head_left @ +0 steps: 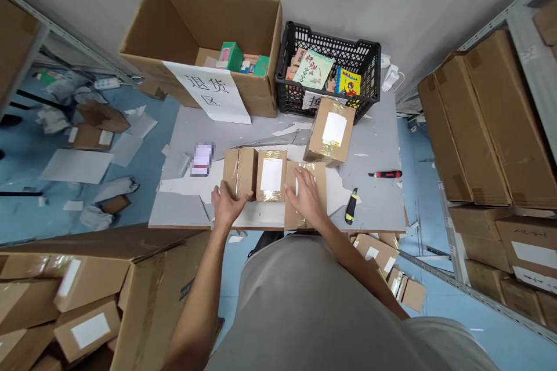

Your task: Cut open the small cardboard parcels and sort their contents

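Three small cardboard boxes stand in a row at the table's front. My left hand (228, 204) grips the left box (247, 169), its thumb at the front edge and its fingers at the left side. Between my hands is the middle box (272, 175), with a white label and shiny tape. Fingers apart, my right hand (307, 194) lies over the right box (300, 219), hiding part of its label. Just behind it, a taller taped box (329, 130) with a white label leans or stands near the black crate.
A large open carton (148, 72) and a black plastic crate (335, 43) with booklets stand at the back. A phone (201, 159) lies left. Right are a red-black cutter (387, 174) and a yellow-black cutter (350, 206). A box-filled carton (161, 295) stands lower left; shelves flank the table.
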The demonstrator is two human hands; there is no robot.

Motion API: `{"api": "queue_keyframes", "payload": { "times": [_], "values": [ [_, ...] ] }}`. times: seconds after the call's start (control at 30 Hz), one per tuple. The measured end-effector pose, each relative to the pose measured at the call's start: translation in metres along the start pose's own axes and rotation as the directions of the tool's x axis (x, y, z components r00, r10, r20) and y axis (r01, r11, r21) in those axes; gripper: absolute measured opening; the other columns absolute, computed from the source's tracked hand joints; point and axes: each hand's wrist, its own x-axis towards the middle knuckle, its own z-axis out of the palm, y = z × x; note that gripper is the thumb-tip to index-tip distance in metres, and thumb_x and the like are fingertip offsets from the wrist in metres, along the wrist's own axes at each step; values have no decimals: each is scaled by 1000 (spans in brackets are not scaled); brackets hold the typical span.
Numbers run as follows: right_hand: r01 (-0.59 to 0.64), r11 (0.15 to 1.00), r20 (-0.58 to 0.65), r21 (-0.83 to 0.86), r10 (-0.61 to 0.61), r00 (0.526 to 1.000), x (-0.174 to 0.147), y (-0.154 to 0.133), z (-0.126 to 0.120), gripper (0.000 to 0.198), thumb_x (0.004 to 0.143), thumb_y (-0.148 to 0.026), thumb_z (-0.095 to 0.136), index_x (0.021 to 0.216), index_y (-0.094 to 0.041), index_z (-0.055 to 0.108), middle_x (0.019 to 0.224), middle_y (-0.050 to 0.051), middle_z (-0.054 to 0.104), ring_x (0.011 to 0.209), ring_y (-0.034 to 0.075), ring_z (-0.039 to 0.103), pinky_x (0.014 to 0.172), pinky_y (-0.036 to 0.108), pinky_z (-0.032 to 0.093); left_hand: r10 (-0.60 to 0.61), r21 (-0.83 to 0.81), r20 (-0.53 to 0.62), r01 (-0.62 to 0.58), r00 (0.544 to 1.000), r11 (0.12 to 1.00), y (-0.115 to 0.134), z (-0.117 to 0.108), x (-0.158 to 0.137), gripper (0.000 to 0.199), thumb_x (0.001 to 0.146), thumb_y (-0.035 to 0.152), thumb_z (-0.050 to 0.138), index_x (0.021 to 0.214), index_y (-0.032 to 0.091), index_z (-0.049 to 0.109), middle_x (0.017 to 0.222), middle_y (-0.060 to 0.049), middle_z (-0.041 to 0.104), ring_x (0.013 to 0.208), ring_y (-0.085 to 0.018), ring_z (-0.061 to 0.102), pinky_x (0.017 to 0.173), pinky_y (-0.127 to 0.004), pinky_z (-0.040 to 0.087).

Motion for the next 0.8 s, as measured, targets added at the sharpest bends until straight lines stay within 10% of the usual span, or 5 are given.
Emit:
{"api": "queue_keyframes", "payload": {
  "times": [0.2,0.4,0.8],
  "values": [
    [-135,946,144,-294,184,972,100,-23,40,83,110,-42,66,175,2,39,157,33,70,172,45,39,145,66,7,-31,-118,98,42,995,992,-7,8,1,139,74,62,96,178,2,27,180,-40,34,173,-54,31,141,-68,30],
    [-262,876,380,-404,422,823,165,-17,36,71,102,-67,76,146,-12,76,139,22,83,131,41,78,118,49,56,-36,-388,356,183,934,903,-27,-13,29,91,91,62,81,166,21,51,158,-21,69,133,-36,77,103,-51,71],
    [-344,899,186,-272,400,898,197,1,-7,61,104,-64,75,134,-11,79,139,23,82,132,41,77,109,44,60,137,-453,345,37,928,891,26,2,106,86,95,52,83,170,24,52,163,-18,66,119,-31,80,87,-43,72]
  ]
}}
